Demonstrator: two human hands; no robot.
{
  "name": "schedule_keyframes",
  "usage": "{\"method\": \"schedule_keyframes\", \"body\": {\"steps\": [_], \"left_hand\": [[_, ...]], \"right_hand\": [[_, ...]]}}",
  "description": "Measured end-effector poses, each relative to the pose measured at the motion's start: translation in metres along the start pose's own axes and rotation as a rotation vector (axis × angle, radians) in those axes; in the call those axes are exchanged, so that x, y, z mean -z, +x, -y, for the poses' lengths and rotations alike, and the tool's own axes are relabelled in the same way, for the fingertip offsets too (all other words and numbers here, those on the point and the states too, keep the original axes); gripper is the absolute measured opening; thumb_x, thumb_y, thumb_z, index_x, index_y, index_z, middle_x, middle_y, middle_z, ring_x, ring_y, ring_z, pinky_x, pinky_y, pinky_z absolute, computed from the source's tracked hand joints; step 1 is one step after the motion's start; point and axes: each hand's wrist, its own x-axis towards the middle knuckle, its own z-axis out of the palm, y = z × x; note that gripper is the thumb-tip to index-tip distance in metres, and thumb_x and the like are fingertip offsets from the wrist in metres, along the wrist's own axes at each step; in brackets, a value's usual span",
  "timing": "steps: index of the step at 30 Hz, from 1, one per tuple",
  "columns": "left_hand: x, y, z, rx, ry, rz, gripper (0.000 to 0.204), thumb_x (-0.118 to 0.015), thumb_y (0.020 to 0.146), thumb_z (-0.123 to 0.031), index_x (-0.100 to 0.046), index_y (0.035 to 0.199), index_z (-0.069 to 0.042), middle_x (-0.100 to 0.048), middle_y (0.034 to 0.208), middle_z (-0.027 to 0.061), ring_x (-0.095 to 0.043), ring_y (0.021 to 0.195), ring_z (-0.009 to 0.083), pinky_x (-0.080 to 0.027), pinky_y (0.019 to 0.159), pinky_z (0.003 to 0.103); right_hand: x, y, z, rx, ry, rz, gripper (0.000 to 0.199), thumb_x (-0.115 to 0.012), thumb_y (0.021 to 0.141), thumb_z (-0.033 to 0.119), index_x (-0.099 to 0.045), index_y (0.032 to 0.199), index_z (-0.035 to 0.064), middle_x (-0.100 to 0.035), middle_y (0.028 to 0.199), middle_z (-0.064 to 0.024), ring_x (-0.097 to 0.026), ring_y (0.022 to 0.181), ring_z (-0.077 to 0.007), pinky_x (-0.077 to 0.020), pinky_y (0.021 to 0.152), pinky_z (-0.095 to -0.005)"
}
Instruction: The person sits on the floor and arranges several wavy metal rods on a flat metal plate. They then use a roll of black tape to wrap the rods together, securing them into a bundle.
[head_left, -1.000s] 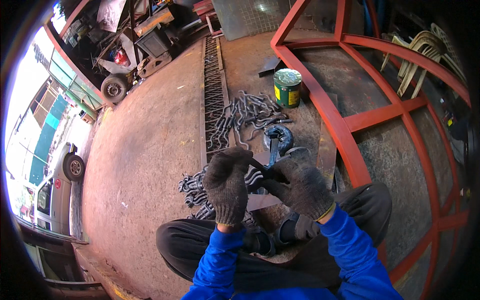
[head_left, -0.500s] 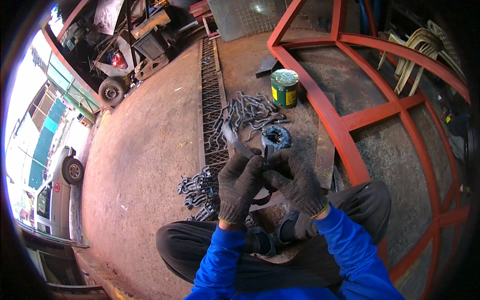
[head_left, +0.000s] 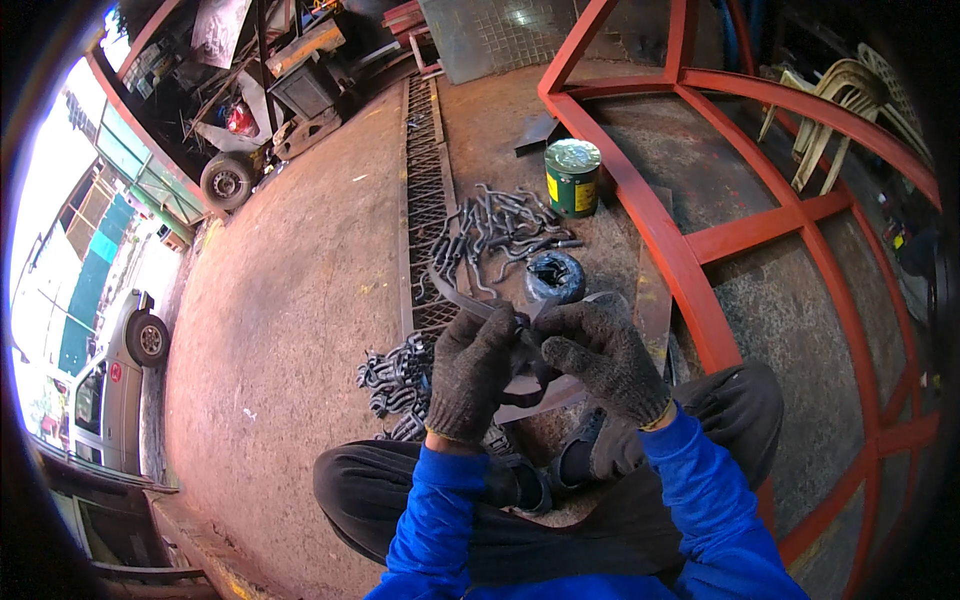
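Both hands wear dark knitted gloves and are raised close together over my crossed legs. My left hand [head_left: 468, 372] is closed on a dark, flat, flexible strip [head_left: 455, 291], whose free end curves out past the fingers to the far left. Part of that strip also hangs in a loop below, between the hands. My right hand [head_left: 608, 362] pinches the strip near its middle, thumb and fingers pressed together. Just beyond the hands lies a round coil [head_left: 555, 277] with a bluish wrapping. Bent metal rods [head_left: 495, 230] are heaped behind it, and bundled rods [head_left: 398, 380] lie left of my left hand.
A green can [head_left: 573, 180] with a silvery lid stands behind the coil. A red steel frame [head_left: 690, 290] spans the right side. Metal grating [head_left: 423, 150] runs through the concrete floor [head_left: 290, 270]. Stacked plastic chairs [head_left: 845, 100], a wheel [head_left: 228, 182] and a vehicle [head_left: 115, 390] stand farther off.
My hands have drawn slightly apart, the right one shifting rightward. The strip's free end has swung lower and to the left, and more of the strip shows between the hands.
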Motion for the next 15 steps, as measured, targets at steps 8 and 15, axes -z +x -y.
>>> {"method": "schedule_keyframes", "body": {"steps": [8,15], "left_hand": [[0.003,-0.002,0.002,-0.013,0.072,0.028,0.021,-0.068,0.092,-0.015,-0.066,0.108,-0.001,-0.069,0.093,0.0072,-0.066,0.081,0.0149,-0.054,0.071,0.026],[-0.006,-0.009,-0.001,0.088,0.196,0.071,0.023,-0.066,0.092,-0.015,-0.066,0.108,0.002,-0.069,0.094,0.0082,-0.066,0.083,0.0166,-0.054,0.073,0.028]], "right_hand": [[0.005,0.000,-0.005,0.030,-0.213,0.008,0.021,-0.071,0.090,0.017,-0.067,0.105,0.0024,-0.069,0.091,-0.0049,-0.063,0.080,-0.0099,-0.0528,0.072,-0.0271],[0.006,-0.001,-0.004,0.191,-0.448,-0.074,0.023,-0.072,0.089,0.018,-0.066,0.105,0.0029,-0.069,0.089,-0.0055,-0.065,0.082,-0.0111,-0.0537,0.073,-0.0275]]}}
